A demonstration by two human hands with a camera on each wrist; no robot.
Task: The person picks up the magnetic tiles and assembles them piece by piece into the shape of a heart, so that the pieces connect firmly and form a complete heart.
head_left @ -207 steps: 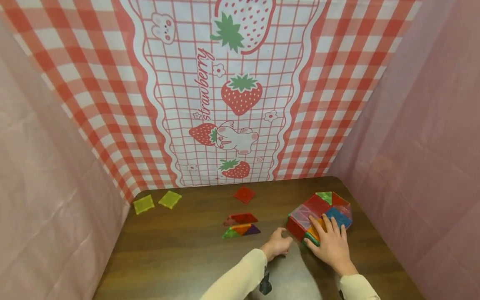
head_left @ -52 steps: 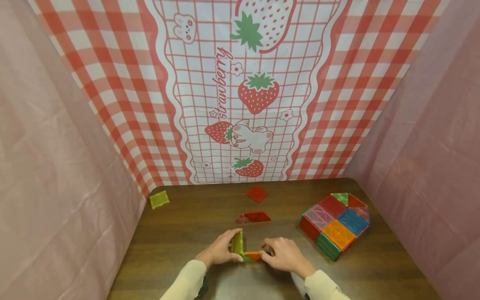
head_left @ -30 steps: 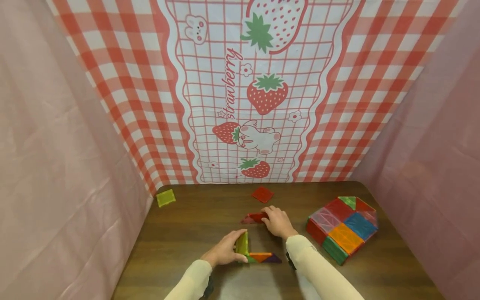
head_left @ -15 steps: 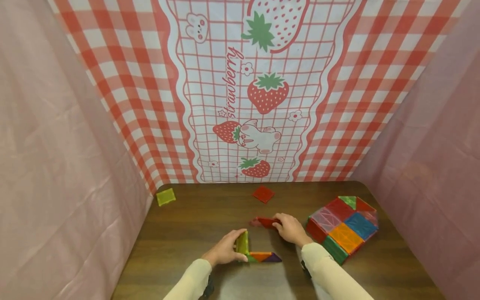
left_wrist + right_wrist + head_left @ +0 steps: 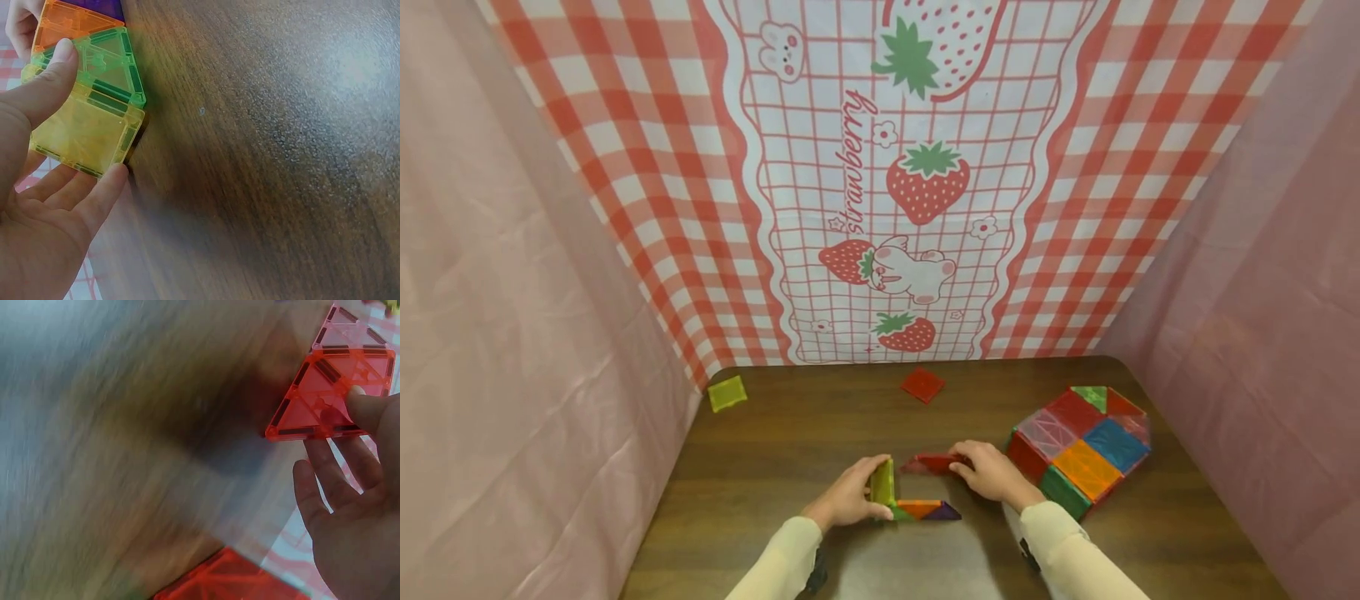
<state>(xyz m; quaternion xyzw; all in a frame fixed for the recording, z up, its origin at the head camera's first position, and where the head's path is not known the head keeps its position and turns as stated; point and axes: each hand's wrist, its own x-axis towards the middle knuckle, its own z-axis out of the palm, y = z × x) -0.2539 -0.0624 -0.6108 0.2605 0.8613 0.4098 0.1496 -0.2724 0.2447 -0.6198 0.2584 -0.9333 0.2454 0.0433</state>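
Observation:
My left hand (image 5: 848, 497) grips a yellow square magnetic tile (image 5: 883, 482), which stands on edge. Its thumb presses the green triangle tile (image 5: 112, 62) that meets the yellow one in the left wrist view. From that corner a standing row of green, orange and purple triangle tiles (image 5: 919, 509) runs to the right. Behind the row, my right hand (image 5: 992, 472) pinches the right end of a strip of red and pink triangle tiles (image 5: 936, 462). In the right wrist view, the thumb lies on the red part (image 5: 319, 400) and the pink triangle (image 5: 353, 328) extends beyond it.
A box-like block of joined coloured tiles (image 5: 1078, 446) stands at the right of the wooden table (image 5: 775, 442). One red square tile (image 5: 922, 384) lies near the back edge, and a yellow tile (image 5: 727, 393) lies at the back left corner.
My left hand has brought one yellow tile from the back left to the green-orange-purple row. The right hand left the block, took the red strip and drew it nearer, towards that row.

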